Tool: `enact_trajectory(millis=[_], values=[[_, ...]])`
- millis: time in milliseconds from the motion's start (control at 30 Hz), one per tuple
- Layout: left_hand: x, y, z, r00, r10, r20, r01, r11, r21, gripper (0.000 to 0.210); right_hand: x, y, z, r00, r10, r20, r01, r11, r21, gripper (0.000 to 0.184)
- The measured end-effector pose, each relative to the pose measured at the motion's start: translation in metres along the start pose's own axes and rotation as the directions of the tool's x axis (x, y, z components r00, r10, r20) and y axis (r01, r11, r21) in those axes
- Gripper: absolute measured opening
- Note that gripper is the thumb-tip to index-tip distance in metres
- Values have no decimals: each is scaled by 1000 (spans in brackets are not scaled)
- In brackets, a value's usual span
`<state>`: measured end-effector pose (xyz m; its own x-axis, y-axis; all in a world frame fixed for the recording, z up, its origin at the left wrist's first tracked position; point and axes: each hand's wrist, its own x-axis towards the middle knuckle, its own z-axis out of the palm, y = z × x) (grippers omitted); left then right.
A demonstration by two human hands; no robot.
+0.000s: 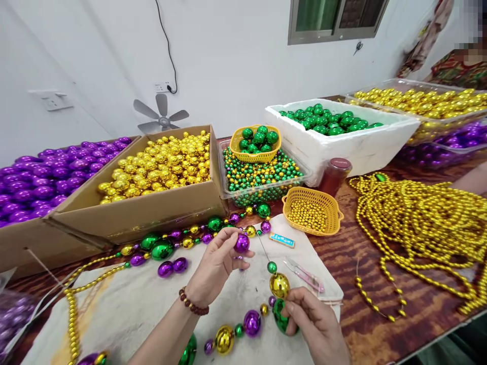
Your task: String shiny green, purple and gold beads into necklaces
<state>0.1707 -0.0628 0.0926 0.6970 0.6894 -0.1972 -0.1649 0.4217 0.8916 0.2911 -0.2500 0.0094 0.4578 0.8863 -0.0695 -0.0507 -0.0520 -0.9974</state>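
My left hand [213, 266], a dark bead bracelet on its wrist, pinches a shiny purple bead [242, 243] between thumb and fingers. Another small purple bead [240, 259] shows by its lower fingers. My right hand [315, 322] grips a large green bead [280, 315] on a strand. Above it on the same strand sit a gold bead [279, 285] and a small green bead [271, 267]. From the latter, a thin needle or stiff wire [262, 247] sticks up, apart from the purple bead. The strand's purple, gold and green beads trail left over the white cloth [129, 304].
Boxes of purple beads [53, 182] and gold beads [163, 162] stand at left. Behind are a tub of mixed beads [262, 172] and a white foam box [350, 144]. A yellow basket [331, 230], pink snips [304, 274] and gold bead strings [414, 218] lie rightward, near another person.
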Motion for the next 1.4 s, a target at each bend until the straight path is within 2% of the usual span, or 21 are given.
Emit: enact_trajectory(millis=[167, 333, 500, 667, 833, 1400], values=[[-1, 0, 6, 998, 64, 25, -63, 997, -49, 36, 0, -4, 0, 1000, -4, -9, 4, 1000, -10, 31], [0, 4, 9, 995, 93, -24, -96, 981, -167, 22, -1, -5, 0, 1000, -11, -1, 11, 999, -43, 33], [4, 11, 14, 995, 20, -101, -57, 926, -373, 14, -2, -3, -1, 996, -35, 83, 43, 995, -88, 33], [9, 14, 20, 986, -49, -161, -33, 884, -467, 14, -1, -6, 1, 993, -35, 114, 48, 992, -117, 32], [8, 12, 24, 984, -54, -170, -31, 887, -461, 13, -1, -8, 3, 995, -14, 94, 24, 994, -107, 33], [2, 7, 27, 990, 100, -100, -129, 930, -345, 15, -4, -5, 8, 999, 51, 0, -51, 999, -7, 39]])
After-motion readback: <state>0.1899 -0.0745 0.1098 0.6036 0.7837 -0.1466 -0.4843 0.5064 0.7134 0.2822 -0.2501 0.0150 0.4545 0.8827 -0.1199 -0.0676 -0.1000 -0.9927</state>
